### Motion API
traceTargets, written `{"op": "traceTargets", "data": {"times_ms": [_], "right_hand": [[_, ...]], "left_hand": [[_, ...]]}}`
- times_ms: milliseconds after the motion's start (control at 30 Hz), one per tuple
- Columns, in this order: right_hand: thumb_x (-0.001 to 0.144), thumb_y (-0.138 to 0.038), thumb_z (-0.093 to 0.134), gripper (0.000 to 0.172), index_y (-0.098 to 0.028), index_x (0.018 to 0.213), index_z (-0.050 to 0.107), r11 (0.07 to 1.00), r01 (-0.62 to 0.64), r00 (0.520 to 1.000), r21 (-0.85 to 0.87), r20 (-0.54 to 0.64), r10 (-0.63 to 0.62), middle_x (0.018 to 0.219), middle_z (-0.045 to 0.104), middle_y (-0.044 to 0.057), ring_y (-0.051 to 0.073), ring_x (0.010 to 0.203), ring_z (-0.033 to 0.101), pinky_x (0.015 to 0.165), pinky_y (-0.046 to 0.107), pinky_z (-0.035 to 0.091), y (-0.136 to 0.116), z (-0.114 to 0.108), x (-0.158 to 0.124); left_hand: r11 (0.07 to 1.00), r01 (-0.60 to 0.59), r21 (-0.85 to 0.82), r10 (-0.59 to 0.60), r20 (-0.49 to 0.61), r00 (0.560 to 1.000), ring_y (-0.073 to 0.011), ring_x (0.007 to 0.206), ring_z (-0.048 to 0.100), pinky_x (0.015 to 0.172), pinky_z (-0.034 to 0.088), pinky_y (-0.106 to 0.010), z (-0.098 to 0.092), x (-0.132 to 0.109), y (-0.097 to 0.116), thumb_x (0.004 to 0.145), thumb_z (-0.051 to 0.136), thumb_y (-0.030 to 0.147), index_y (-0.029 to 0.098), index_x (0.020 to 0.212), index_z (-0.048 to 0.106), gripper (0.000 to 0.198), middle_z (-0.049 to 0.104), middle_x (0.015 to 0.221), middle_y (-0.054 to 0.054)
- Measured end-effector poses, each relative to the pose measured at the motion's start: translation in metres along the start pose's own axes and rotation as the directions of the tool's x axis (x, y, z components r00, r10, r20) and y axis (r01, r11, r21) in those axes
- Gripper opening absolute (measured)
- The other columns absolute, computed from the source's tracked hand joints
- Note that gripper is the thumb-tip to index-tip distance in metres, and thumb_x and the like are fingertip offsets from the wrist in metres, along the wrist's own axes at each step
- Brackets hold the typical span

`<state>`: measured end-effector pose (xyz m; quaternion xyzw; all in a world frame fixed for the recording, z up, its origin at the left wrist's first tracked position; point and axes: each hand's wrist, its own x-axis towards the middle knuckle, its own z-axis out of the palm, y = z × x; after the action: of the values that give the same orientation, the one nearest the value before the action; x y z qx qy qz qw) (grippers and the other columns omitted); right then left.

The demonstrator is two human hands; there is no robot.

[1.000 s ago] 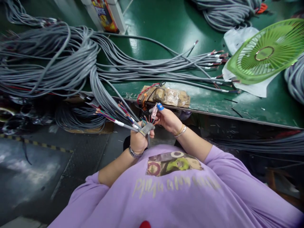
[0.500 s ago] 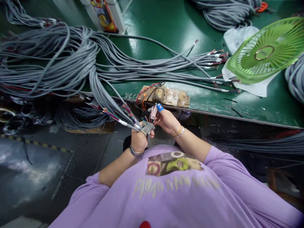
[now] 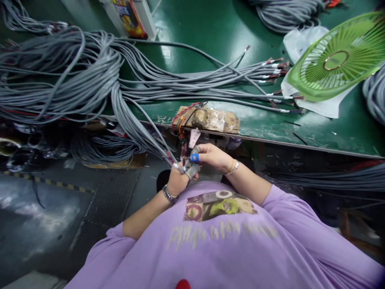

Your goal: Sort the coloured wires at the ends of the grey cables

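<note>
My left hand (image 3: 177,181) is closed round the ends of several grey cables (image 3: 150,140), with grey wrapping on its thumb. Thin coloured wires (image 3: 184,160) stick out at the top of this fist, partly hidden by fingers. My right hand (image 3: 214,157) pinches at these wires, its thumb wrapped in blue tape (image 3: 195,157) and a fingertip in grey wrapping. What exactly lies between those fingertips is mostly covered. Just above them, a pale pink tag-like piece (image 3: 194,137) hangs at the table's edge, apart from my fingers.
A large coil of grey cable (image 3: 57,76) lies on the green table (image 3: 195,24) at left, its stripped ends (image 3: 275,68) reaching right. A worn wooden block (image 3: 221,120) with red and black leads sits at the front edge. A green fan (image 3: 335,60) stands at right.
My right hand has moved down and left from the pink piece to the wires at my left fist. The fanned wires are now largely covered by my fingers.
</note>
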<state>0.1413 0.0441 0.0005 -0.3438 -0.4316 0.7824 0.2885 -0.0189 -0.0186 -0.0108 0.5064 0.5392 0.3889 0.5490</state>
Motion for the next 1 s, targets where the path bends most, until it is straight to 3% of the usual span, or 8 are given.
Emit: {"op": "traceTargets", "data": {"times_ms": [67,133,200,367,633,833,1000], "right_hand": [[0.062,-0.041,0.084,0.035,-0.014,0.07,0.063,0.998,0.037,0.999,-0.048,0.018,-0.037,0.06,0.063,-0.001,0.009,0.052,0.053,0.053,0.022,0.044,0.001,0.002,-0.001],[0.065,-0.043,0.082,0.035,-0.014,0.071,0.064,0.991,0.093,0.995,-0.1,-0.027,-0.097,0.061,0.062,-0.001,0.009,0.053,0.052,0.054,0.022,0.044,0.002,0.001,-0.002],[0.067,-0.046,0.08,0.036,-0.014,0.073,0.065,0.985,0.121,0.987,-0.126,-0.093,-0.133,0.064,0.063,-0.001,0.009,0.057,0.053,0.056,0.022,0.046,0.004,-0.002,-0.003],[0.062,-0.049,0.082,0.041,-0.016,0.078,0.063,0.997,0.042,0.993,-0.059,-0.11,-0.049,0.067,0.061,-0.002,0.009,0.059,0.054,0.055,0.021,0.047,0.011,-0.01,-0.009],[0.057,-0.042,0.086,0.037,-0.015,0.068,0.063,0.994,0.104,0.985,-0.021,-0.137,-0.106,0.06,0.062,-0.002,0.008,0.054,0.052,0.054,0.022,0.043,0.016,0.003,-0.007],[0.055,-0.042,0.087,0.036,-0.015,0.068,0.066,0.996,0.084,0.972,-0.003,-0.219,-0.082,0.06,0.062,-0.002,0.008,0.053,0.051,0.051,0.02,0.04,0.013,0.006,-0.006],[0.054,-0.043,0.087,0.038,-0.015,0.071,0.067,0.996,0.088,0.959,0.021,-0.271,-0.079,0.061,0.063,-0.002,0.007,0.052,0.05,0.05,0.021,0.041,0.017,0.008,-0.004]], "left_hand": [[0.998,0.047,0.029,-0.049,0.069,0.996,-0.0136,0.047,0.061,0.051,0.05,-0.023,-0.001,0.002,0.002,0.072,0.076,0.036,0.016,0.056,0.065,0.028,0.066,0.052,-0.004],[0.996,0.09,0.004,-0.09,0.071,0.993,-0.0143,0.047,0.061,0.05,0.05,-0.024,-0.001,0.004,0.0,0.072,0.075,0.038,0.016,0.057,0.065,0.028,0.067,0.053,-0.004],[0.993,0.11,-0.053,-0.108,0.031,0.994,-0.0146,0.048,0.062,0.05,0.051,-0.024,-0.001,0.004,-0.004,0.074,0.074,0.04,0.016,0.063,0.067,0.027,0.068,0.055,-0.004],[0.972,0.082,-0.22,-0.103,-0.089,0.991,-0.0149,0.049,0.064,0.051,0.054,-0.025,0.004,0.005,-0.008,0.074,0.074,0.044,0.016,0.07,0.068,0.029,0.07,0.058,-0.004],[0.989,0.107,-0.097,-0.105,0.026,0.994,-0.0145,0.047,0.062,0.048,0.05,-0.024,-0.002,0.004,-0.007,0.073,0.076,0.039,0.014,0.066,0.071,0.026,0.07,0.058,-0.006],[0.952,0.087,-0.294,-0.127,-0.119,0.985,-0.0166,0.048,0.065,0.05,0.054,-0.028,0.002,0.002,-0.013,0.071,0.076,0.043,0.016,0.066,0.068,0.029,0.07,0.058,-0.005],[0.939,0.079,-0.335,-0.148,-0.185,0.972,-0.0166,0.047,0.065,0.05,0.055,-0.027,0.007,0.002,-0.007,0.069,0.078,0.043,0.016,0.067,0.066,0.03,0.07,0.057,-0.004]]}}
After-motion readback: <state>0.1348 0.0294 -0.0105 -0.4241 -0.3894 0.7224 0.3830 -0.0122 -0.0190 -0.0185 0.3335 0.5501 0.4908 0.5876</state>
